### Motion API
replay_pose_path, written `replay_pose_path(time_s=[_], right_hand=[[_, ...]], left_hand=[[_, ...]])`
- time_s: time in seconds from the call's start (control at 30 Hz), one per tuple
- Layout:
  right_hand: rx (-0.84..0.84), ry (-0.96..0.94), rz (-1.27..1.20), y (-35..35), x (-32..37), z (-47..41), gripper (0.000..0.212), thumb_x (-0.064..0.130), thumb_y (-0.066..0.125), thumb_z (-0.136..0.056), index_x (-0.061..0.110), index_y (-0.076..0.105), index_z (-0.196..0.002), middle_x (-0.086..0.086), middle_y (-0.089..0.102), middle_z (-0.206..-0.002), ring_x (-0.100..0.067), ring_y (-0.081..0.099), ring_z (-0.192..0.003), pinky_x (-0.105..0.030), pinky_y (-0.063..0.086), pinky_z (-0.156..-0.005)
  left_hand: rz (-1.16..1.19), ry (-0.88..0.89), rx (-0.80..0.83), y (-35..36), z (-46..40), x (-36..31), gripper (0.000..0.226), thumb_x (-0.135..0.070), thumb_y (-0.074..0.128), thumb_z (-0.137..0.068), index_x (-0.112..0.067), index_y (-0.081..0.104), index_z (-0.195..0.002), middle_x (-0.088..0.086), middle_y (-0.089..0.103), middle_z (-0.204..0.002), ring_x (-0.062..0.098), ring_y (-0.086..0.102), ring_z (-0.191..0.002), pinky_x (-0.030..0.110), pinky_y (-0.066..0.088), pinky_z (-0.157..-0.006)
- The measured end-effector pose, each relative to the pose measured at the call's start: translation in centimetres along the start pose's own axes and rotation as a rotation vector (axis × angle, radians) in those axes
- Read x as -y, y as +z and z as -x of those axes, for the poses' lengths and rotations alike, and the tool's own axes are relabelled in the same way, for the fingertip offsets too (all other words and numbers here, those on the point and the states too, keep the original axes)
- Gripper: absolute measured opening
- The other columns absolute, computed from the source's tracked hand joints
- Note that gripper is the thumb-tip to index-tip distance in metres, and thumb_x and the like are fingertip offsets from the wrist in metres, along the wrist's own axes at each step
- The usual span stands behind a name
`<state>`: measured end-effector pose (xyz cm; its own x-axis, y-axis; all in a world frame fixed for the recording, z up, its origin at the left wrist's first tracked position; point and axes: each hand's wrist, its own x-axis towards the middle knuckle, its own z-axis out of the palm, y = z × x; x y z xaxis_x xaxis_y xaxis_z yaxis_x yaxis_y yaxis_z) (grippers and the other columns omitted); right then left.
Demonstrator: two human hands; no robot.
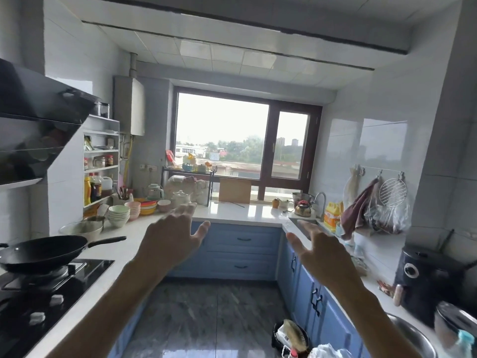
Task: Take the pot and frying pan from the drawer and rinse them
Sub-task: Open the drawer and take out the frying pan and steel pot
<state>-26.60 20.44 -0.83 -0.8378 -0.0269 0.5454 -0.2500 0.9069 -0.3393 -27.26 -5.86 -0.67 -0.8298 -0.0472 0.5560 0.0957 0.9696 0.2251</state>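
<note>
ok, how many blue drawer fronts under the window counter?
2: the upper blue drawer front sits just below the white countertop, the lower blue drawer front directly beneath it. Both are closed; the forearms may hide more.

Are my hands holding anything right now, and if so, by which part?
Nothing is held. Your left hand and right hand are both raised in the air, fingers spread, with the blue drawers shut ahead of them.

walls: white glossy tile (382,104) | window (222,130) at 12 o'clock, dark brown frame, bright daylight | cabinets (242,251): blue, dark handles, white countertop (232,210) running 9 to 3 o'clock | floor (206,319) at 6 o'clock: grey marbled tile, shiny | ceiling (206,50): white panels
</note>
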Motion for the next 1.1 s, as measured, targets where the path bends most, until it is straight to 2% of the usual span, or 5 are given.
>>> replay_pose_path(time_s=[0.27,0.47,0.8,0.93,1.1], right_hand=[[0.053,0.034,-0.036,7.0,-2.1,-9.3,0.052,0.039,0.052,-0.093,0.018,0.043,-0.139,0.000,0.047,-0.143,-0.015,0.048,-0.130,-0.026,0.036,-0.105],[0.039,0.064,-0.070,13.1,-6.3,-17.7,0.050,0.039,0.052,-0.093,0.019,0.045,-0.138,0.001,0.050,-0.142,-0.016,0.052,-0.125,-0.026,0.041,-0.102],[0.016,0.025,-0.082,21.5,-16.7,-36.1,0.055,0.040,0.058,-0.089,0.020,0.044,-0.139,0.002,0.050,-0.141,-0.017,0.052,-0.126,-0.026,0.042,-0.099],[0.041,0.009,-0.050,24.9,-19.1,-42.9,0.054,0.044,0.055,-0.090,0.022,0.045,-0.138,0.004,0.053,-0.139,-0.016,0.053,-0.124,-0.026,0.042,-0.099],[0.073,0.012,-0.042,30.7,-21.1,-50.2,0.053,0.046,0.052,-0.091,0.022,0.045,-0.137,0.004,0.054,-0.138,-0.016,0.053,-0.124,-0.029,0.041,-0.100]], left_hand=[[-0.060,0.035,-0.063,7.6,-9.4,3.2,0.065,-0.054,0.048,-0.089,-0.014,0.043,-0.139,0.002,0.052,-0.141,0.019,0.054,-0.124,0.032,0.047,-0.096],[-0.070,0.013,-0.036,15.0,-17.3,3.8,0.070,-0.059,0.044,-0.089,-0.015,0.038,-0.143,0.000,0.047,-0.145,0.016,0.052,-0.127,0.028,0.046,-0.098],[-0.046,-0.001,-0.027,27.5,-35.3,1.3,0.047,-0.042,0.033,-0.099,-0.017,0.041,-0.138,0.002,0.054,-0.138,0.020,0.060,-0.117,0.033,0.051,-0.091],[-0.049,-0.036,-0.002,31.9,-41.3,1.4,0.050,-0.046,0.031,-0.098,-0.022,0.038,-0.141,-0.003,0.045,-0.146,0.016,0.050,-0.128,0.037,0.043,-0.102],[0.002,-0.075,0.023,38.0,-48.7,3.0,0.050,-0.043,0.034,-0.099,-0.020,0.037,-0.142,-0.002,0.045,-0.146,0.016,0.048,-0.130,0.033,0.040,-0.103]])
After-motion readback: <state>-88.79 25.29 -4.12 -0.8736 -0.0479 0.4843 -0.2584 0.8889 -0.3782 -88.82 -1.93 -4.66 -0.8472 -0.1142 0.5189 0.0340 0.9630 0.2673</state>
